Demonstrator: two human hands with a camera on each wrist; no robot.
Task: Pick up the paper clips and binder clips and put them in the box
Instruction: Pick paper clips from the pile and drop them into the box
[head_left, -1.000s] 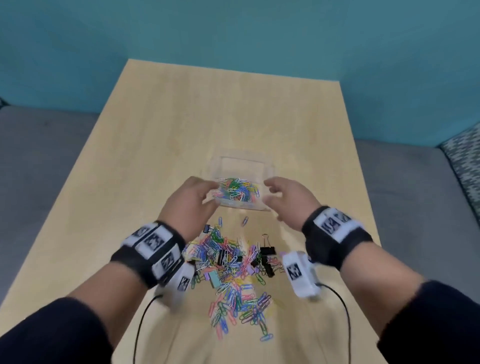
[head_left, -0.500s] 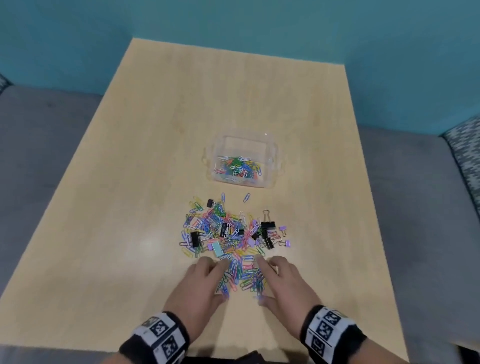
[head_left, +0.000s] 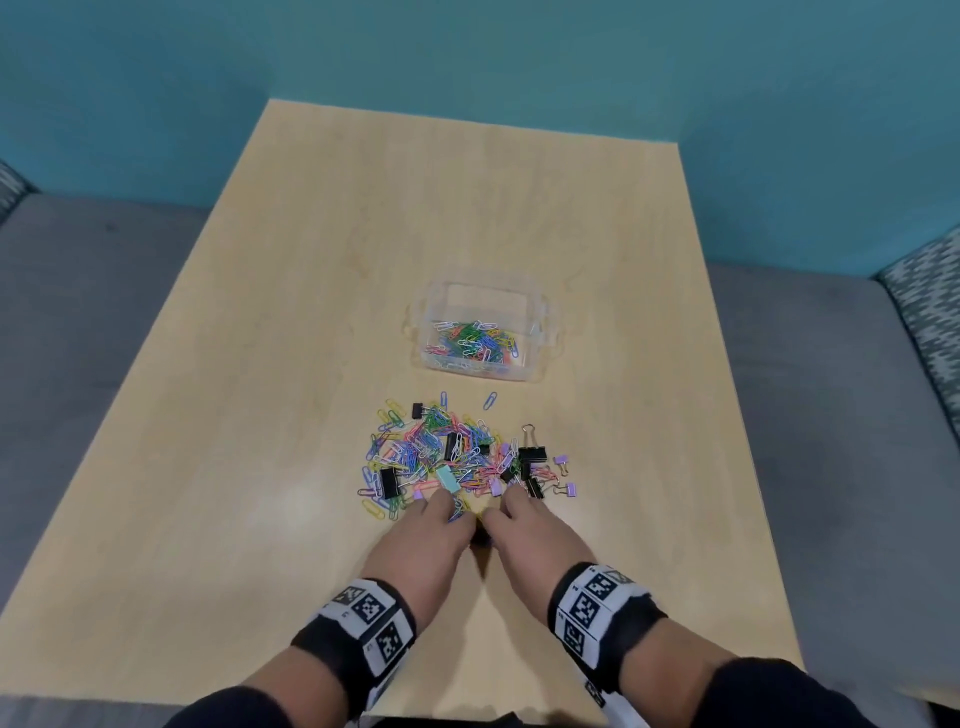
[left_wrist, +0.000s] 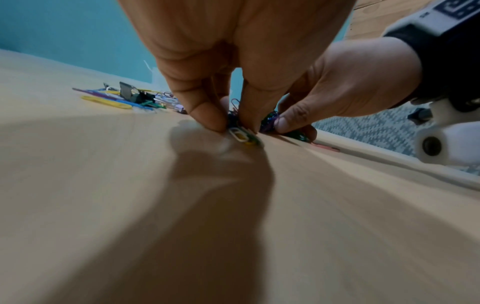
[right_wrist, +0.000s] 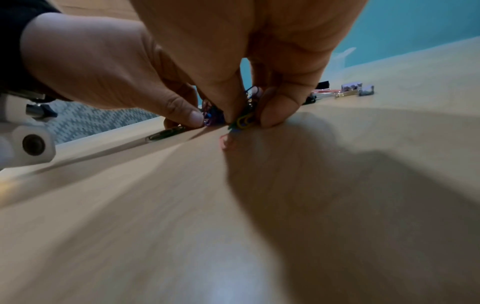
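A heap of coloured paper clips (head_left: 441, 457) with black binder clips (head_left: 532, 454) and small purple ones lies on the table, near side of a clear plastic box (head_left: 483, 332) that holds several paper clips. Both hands sit side by side at the heap's near edge. My left hand (head_left: 441, 519) curls its fingers and thumb round a bunch of paper clips (left_wrist: 244, 135) against the table. My right hand (head_left: 511, 514) pinches another bunch of paper clips (right_wrist: 244, 121) the same way. What lies under the palms is hidden.
The light wooden table (head_left: 260, 467) stands against a teal wall. A grey floor runs along both sides, and a patterned cushion (head_left: 930, 312) lies at the right. A stray blue paper clip (head_left: 490, 400) lies between the heap and the box.
Both hands drew back from the box to the heap's near edge, then closed together, their fingers curling round clips. The camera view shifted as the head moved.
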